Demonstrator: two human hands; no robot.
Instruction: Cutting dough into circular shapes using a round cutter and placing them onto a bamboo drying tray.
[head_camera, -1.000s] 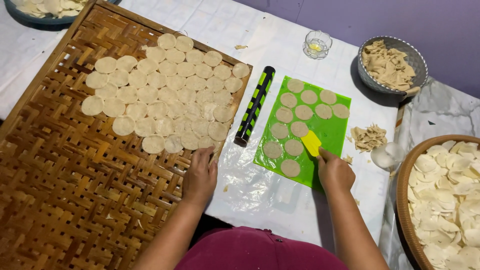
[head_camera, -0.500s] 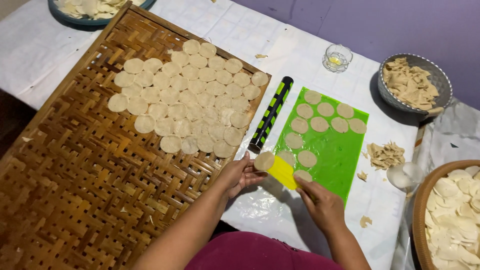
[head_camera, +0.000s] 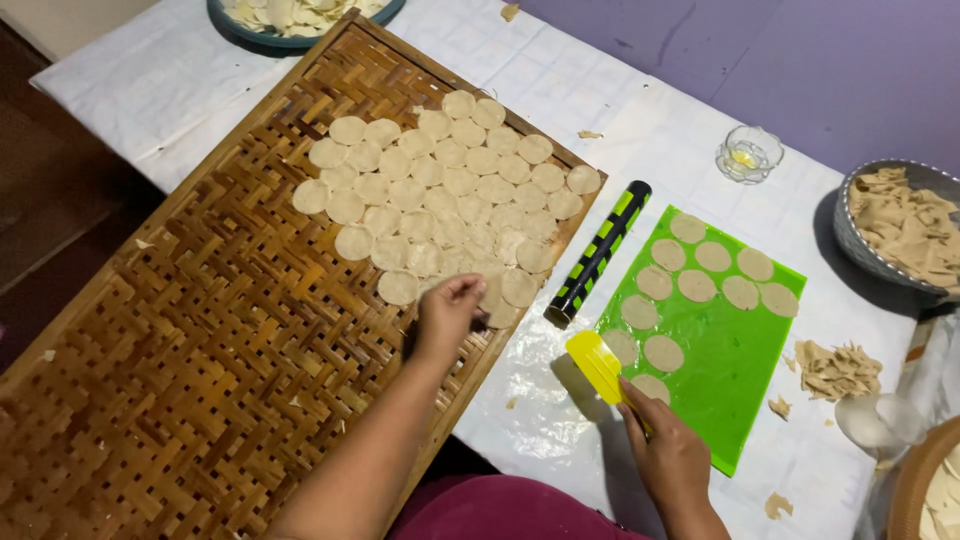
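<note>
A thin dough round (head_camera: 478, 293) is pinched in the fingers of the left hand (head_camera: 447, 312) at the near edge of the batch of dough rounds (head_camera: 445, 195) laid out on the woven bamboo tray (head_camera: 170, 350). The round is held just at the bottom row of the batch, touching or nearly touching its neighbours; which cannot be told. The right hand (head_camera: 668, 452) is closed around a yellow plastic scraper (head_camera: 597, 365), whose blade is set at the near left edge of the green mat (head_camera: 725, 385). Nine cut rounds are seen on the mat, two of them just beside the scraper. A black and green rolling pin (head_camera: 598, 252) lies between tray and mat on the white table cover (head_camera: 640, 130). Dough scraps (head_camera: 836, 368) are piled right of the mat. A grey bowl of trimmings (head_camera: 900, 228) and a small glass dish (head_camera: 749, 153) are placed further back.
</note>
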